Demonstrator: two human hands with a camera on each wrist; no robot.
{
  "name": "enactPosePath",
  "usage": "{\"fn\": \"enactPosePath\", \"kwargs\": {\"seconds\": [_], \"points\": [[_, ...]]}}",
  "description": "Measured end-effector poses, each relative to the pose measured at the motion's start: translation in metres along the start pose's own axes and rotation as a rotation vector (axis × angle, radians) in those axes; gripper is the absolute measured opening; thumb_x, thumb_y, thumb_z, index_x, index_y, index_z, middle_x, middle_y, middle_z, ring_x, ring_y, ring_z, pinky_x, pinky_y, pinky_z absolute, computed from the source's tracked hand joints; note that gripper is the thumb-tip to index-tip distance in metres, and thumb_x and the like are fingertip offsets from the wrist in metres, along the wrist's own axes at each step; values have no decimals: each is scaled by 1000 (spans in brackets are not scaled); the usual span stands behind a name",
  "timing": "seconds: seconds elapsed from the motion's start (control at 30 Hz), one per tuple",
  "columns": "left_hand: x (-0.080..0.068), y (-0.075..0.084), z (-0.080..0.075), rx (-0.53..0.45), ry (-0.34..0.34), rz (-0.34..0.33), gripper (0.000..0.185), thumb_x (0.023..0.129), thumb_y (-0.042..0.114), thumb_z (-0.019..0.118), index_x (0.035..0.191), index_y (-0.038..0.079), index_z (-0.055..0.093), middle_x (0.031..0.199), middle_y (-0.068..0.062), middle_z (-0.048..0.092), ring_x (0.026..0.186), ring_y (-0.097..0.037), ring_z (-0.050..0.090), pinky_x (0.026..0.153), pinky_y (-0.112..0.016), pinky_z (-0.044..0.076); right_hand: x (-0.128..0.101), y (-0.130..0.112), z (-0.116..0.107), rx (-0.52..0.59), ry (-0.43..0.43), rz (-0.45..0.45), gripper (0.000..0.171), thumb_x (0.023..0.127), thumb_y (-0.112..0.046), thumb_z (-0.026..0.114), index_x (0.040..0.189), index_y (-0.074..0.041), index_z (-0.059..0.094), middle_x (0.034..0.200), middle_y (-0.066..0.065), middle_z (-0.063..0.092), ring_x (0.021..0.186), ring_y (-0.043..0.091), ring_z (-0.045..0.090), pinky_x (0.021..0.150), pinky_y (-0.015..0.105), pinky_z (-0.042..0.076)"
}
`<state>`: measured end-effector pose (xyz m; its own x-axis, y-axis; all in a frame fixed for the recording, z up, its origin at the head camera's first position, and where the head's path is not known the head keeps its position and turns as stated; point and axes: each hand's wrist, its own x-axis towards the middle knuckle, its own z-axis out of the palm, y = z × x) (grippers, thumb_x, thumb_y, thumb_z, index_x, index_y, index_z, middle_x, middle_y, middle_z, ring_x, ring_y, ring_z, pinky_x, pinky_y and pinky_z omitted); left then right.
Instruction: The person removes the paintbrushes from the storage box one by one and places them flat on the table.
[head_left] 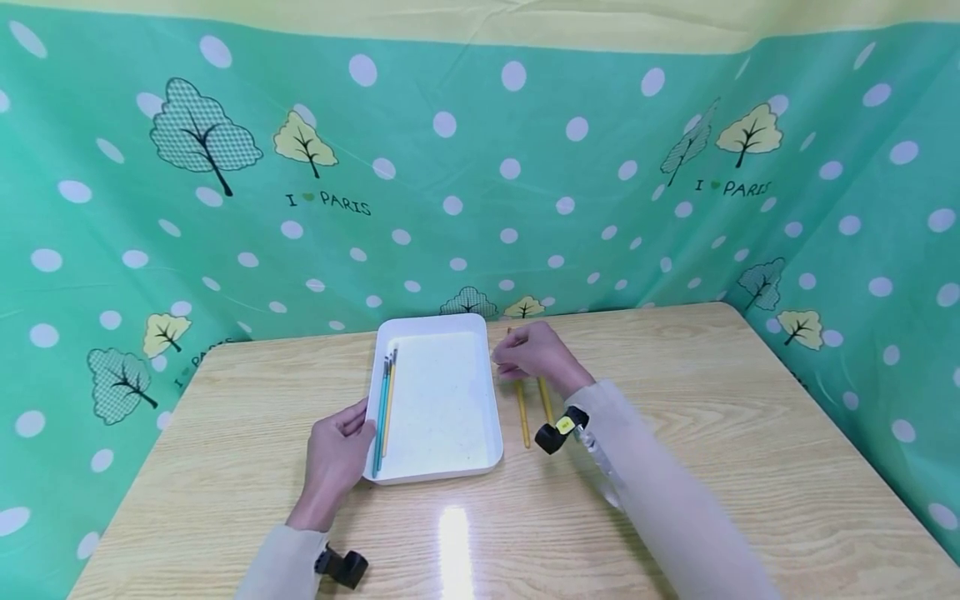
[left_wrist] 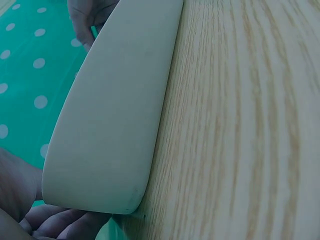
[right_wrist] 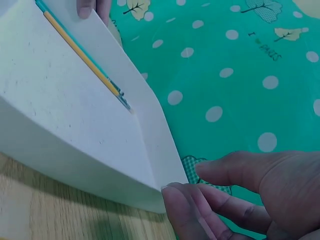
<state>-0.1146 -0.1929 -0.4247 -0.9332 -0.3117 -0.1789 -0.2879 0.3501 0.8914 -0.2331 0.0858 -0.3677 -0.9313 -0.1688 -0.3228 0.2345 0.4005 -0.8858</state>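
Observation:
A white rectangular tray stands on the table with several thin paintbrushes, teal and yellow, lying along its left side. My left hand grips the tray's left wall near the front corner, thumb at the rim and fingers outside. Just right of the tray, my right hand hovers above two yellow sticks, which look like brush handles; their far ends are partly hidden by the hand. In the right wrist view the right thumb and fingers are bent and apart, with nothing seen between them, close to the tray's corner.
The wooden table extends on both sides of the tray. A green dotted curtain with tree prints hangs behind the table and along its sides. Each wrist carries a small black camera.

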Motion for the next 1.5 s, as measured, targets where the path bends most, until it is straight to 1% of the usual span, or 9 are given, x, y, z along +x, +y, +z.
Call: {"fn": "enactPosePath", "kwargs": {"seconds": [0.1,0.3,0.53,0.6,0.83,0.97,1.07,1.23,1.5], "points": [[0,-1,0,0,0,-1,45,101,8,53,145,2,53,143,-23,59,131,-34,61,103,-35,55,1,-2,7,-25,-7,-5,10,91,-4,73,100,-2,76,106,14,74,85,20,75,87,38,66],[0,-1,0,11,0,7,45,101,8,53,146,2,52,143,-24,58,131,-35,61,103,-36,55,3,-8,21,-19,-55,-29,9,91,-7,74,98,-2,75,102,14,75,80,17,75,80,33,67],[-1,0,0,-2,-1,13,44,101,7,53,145,1,53,143,-24,59,131,-35,61,104,-36,54,5,-11,38,-8,-122,-64,10,91,-7,74,98,-1,75,107,20,75,82,19,76,87,39,66],[-1,0,0,-3,-1,15,44,101,7,53,145,1,53,143,-24,59,131,-35,61,104,-36,54,6,-12,43,-11,-131,-66,10,91,-8,75,98,-1,75,107,19,76,81,18,76,87,39,66],[0,0,0,14,-10,4,45,102,9,52,147,3,51,146,-23,57,133,-34,59,105,-37,54,7,-13,61,22,-116,-57,7,89,-5,76,95,-1,75,104,19,76,80,21,76,82,36,67],[0,0,0,19,-12,-1,46,102,9,51,148,3,50,146,-23,57,134,-35,59,106,-38,53,8,-12,72,5,-106,-49,6,88,-6,77,92,-3,75,97,15,77,85,27,77,82,36,67],[-1,-1,0,22,-7,2,45,102,9,51,147,3,51,145,-23,58,133,-35,59,105,-37,53,8,-10,81,-16,-99,-41,5,87,-9,79,89,-5,76,93,14,77,87,28,78,80,35,67],[-2,-1,0,28,-10,-1,45,103,10,51,147,3,51,145,-23,58,132,-35,60,104,-37,54,10,-7,96,-25,-89,-36,6,86,-9,80,86,-5,75,90,14,78,82,25,78,76,32,67],[-3,0,-1,41,-14,-5,45,103,10,51,148,4,50,146,-23,57,133,-35,60,105,-38,54,9,-10,115,-46,-98,-7,7,87,-12,80,87,-7,75,83,9,77,76,19,77,71,27,66]]}}
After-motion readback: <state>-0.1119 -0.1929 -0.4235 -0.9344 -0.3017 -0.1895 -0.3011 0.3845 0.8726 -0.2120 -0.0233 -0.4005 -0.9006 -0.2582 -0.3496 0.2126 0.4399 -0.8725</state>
